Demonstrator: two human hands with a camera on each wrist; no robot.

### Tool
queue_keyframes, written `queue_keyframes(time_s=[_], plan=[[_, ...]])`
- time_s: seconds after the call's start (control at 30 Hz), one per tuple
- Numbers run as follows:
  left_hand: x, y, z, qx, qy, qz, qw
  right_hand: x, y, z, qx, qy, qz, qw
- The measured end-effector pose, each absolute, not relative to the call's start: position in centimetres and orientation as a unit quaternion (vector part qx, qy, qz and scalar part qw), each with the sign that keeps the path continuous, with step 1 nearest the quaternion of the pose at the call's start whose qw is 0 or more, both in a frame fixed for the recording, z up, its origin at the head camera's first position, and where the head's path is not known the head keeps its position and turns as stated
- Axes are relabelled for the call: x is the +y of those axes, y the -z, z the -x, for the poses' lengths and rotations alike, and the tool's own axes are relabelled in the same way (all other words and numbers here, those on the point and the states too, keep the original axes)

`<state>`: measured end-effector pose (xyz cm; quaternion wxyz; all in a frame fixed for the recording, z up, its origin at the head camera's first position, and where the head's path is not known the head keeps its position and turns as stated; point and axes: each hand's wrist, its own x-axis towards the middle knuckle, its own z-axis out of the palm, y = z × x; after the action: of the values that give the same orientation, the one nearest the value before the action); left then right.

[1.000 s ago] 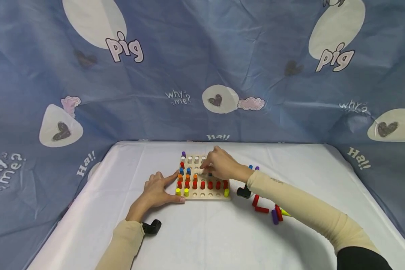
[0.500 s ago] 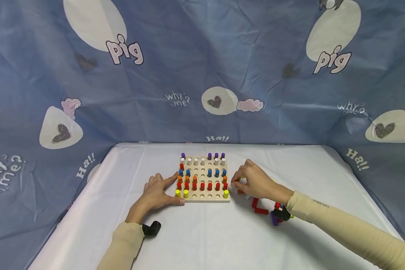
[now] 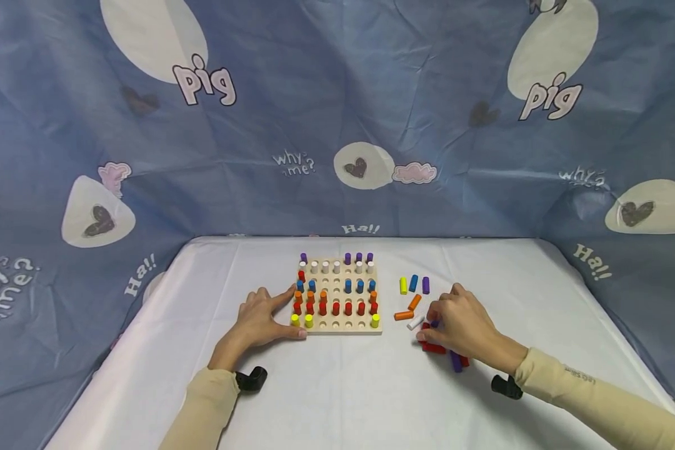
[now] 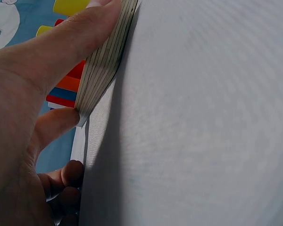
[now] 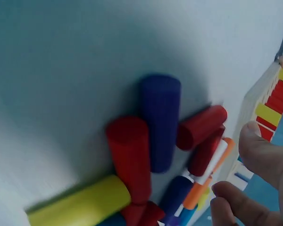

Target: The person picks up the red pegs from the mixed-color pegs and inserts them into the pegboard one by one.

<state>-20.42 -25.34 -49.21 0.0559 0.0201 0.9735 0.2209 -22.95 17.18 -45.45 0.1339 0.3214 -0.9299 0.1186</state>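
A wooden pegboard (image 3: pixel 344 332) stands on the white table with rows of coloured pegs upright in it and several bare holes. My left hand (image 3: pixel 259 322) rests at its left front corner. The thumb touches the front edge and the index finger the left side, both extended, as the left wrist view confirms. Over the loose pegs right of the board is my right hand (image 3: pixel 464 322). Its thumb and fingers are apart, with no peg visible between them in the right wrist view. Near them lie a red peg (image 3: pixel 434 349) and a purple peg (image 3: pixel 456 361); the hand covers others.
Behind the right hand lie a yellow peg (image 3: pixel 403 285), a blue peg (image 3: pixel 413 283) and another purple peg (image 3: pixel 425 285). Orange pegs (image 3: pixel 404 316) and a white peg (image 3: pixel 415 322) lie between board and hand. A blue printed cloth (image 3: pixel 292 206) hangs behind the table.
My right hand has moved from over the pegboard, past its right edge, to the loose pegs farther right and nearer me. The left hand stays at the board's corner.
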Motion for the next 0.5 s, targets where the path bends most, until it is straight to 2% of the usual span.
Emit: queue_keyframes(time_s=[0.5], plan=[[-25.51, 49.34, 20.45, 0.974, -0.221, -0.015, 0.054, 17.16, 46.13, 22.90, -0.942, -0.136, -0.292, 0.089]])
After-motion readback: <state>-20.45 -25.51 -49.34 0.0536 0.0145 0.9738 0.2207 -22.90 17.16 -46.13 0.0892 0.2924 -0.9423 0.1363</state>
